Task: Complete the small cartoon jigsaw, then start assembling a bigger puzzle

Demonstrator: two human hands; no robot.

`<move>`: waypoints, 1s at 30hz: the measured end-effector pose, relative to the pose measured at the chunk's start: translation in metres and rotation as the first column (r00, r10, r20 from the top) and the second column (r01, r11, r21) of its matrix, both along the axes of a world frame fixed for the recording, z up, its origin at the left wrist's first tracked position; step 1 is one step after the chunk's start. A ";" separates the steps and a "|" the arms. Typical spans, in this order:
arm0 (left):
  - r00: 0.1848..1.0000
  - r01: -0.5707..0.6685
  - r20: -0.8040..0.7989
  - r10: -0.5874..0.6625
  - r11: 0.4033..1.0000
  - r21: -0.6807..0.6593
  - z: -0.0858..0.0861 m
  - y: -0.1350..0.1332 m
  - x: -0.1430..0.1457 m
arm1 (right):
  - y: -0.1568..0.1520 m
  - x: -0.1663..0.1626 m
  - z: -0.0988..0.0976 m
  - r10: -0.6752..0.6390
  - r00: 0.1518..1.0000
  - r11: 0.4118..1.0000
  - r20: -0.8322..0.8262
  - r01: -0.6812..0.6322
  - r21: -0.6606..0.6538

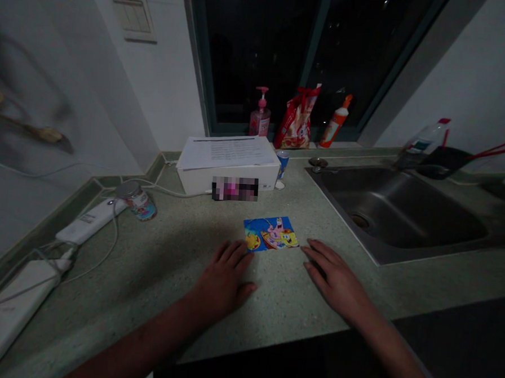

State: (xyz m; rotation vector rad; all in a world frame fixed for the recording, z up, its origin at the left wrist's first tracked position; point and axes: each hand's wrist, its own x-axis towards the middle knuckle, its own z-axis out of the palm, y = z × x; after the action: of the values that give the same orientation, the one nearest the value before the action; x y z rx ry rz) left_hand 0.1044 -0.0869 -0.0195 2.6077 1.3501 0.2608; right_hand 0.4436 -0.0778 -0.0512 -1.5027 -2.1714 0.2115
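Observation:
A blue cartoon picture card [271,233] with pink and yellow figures lies flat on the speckled green countertop [289,304]. My left hand [226,275] rests at the card's lower left corner, palm down, fingers stretched out and thumb apart. Its fingertips are at the card's edge; whether they press on it I cannot tell. On the other side, my right hand [332,275] lies with its fingers extended, the tips close to the card's lower right corner. Neither hand has anything in its grasp.
Behind the card stands a white box [228,176] with printed paper [233,152] on top and a pixelated item in front. A clear jar [139,201], power strips [90,221] and cables are at left. The steel sink [404,208] is at right. Bottles and a red bag [296,121] line the windowsill.

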 end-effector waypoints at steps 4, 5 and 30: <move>1.000 -0.006 0.004 0.006 1.000 0.013 -0.001 0.008 0.007 | 0.006 0.006 0.000 -0.025 1.000 1.000 -0.001 0.025 0.008; 1.000 -0.005 0.006 0.005 1.000 0.016 -0.002 0.010 0.008 | 0.007 0.007 0.000 -0.029 1.000 1.000 -0.005 0.029 0.007; 0.998 -0.005 0.061 0.000 0.997 0.080 -0.012 0.066 0.053 | 0.060 0.025 0.010 0.033 0.995 0.999 0.100 -0.033 -0.001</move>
State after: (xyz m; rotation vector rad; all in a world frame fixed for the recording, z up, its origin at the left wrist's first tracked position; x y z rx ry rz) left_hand 0.1575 -0.0210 -0.0317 2.6399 1.3499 0.3992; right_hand 0.4684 -0.0178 -0.0411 -1.5081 -2.2749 0.1499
